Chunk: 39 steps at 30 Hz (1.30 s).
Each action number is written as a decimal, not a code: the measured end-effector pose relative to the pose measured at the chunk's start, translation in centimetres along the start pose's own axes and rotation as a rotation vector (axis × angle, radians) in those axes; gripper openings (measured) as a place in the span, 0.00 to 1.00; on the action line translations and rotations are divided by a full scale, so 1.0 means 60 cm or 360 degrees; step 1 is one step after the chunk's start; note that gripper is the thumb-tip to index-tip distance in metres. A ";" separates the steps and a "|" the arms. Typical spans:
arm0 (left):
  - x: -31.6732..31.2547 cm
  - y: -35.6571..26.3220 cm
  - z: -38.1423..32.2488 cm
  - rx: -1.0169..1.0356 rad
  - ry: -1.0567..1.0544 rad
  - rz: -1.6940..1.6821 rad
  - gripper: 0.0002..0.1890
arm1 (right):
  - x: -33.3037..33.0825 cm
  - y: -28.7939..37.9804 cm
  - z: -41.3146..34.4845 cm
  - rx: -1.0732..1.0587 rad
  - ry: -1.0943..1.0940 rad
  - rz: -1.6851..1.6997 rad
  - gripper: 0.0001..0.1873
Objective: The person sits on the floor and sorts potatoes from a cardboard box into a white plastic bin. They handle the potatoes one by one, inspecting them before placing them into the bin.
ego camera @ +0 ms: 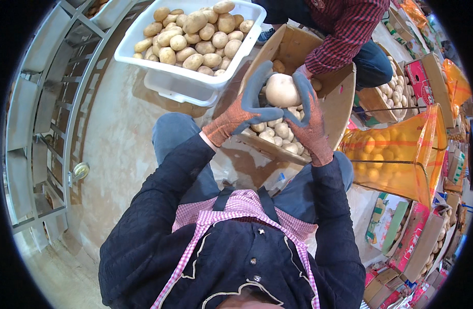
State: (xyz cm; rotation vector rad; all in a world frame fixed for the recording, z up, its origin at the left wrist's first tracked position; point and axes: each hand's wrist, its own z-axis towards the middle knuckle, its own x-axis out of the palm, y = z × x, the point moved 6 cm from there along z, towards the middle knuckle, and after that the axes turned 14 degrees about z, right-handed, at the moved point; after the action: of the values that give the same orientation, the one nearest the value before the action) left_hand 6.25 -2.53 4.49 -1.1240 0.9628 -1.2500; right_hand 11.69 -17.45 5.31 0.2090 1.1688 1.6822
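Both of my hands wear orange knit gloves with blue-grey coated palms. A large, pale, round potato [282, 90] sits between my left hand [246, 104] and my right hand [309, 117]; the fingers of each press against its sides. Below it is an open cardboard box [338, 110], in which several smaller potatoes [283, 131] lie at the near end. More potatoes show near the far end of the box, partly behind my fingers and a co-worker's arm.
Beyond the box crouches a co-worker, one checked sleeve [333, 48] reaching in. At the upper left, a white plastic crate [165, 65] is heaped with potatoes. An orange mesh sack [394, 150] of potatoes stands right of the box. A wheeled metal rack [72, 127] lines the left.
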 end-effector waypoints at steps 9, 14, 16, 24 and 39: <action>-0.009 -0.010 0.003 -0.0018 -0.0020 0.0095 0.39 | 0.006 -0.032 -0.002 0.0496 -0.0037 0.0606 0.43; -0.020 -0.026 0.005 0.0126 -0.0037 0.0493 0.23 | 0.006 -0.017 -0.007 0.0246 -0.0016 0.0343 0.40; -0.023 -0.011 0.008 -0.0002 -0.0126 0.0273 0.20 | 0.012 0.008 0.004 0.0190 -0.0077 0.0221 0.39; -0.009 0.048 0.002 -0.0438 0.0017 -0.0797 0.23 | 0.019 -0.033 0.020 0.0547 -0.0283 0.0731 0.18; -0.115 0.056 0.060 -0.0045 -0.0017 -0.1756 0.31 | -0.083 -0.135 -0.001 0.0777 -0.0929 0.1149 0.13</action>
State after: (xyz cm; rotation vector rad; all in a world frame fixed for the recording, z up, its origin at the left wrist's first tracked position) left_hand 9.78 4.66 1.62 -1.7676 0.2861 -2.0741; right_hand 19.04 -21.55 0.92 1.4674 1.0795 1.6980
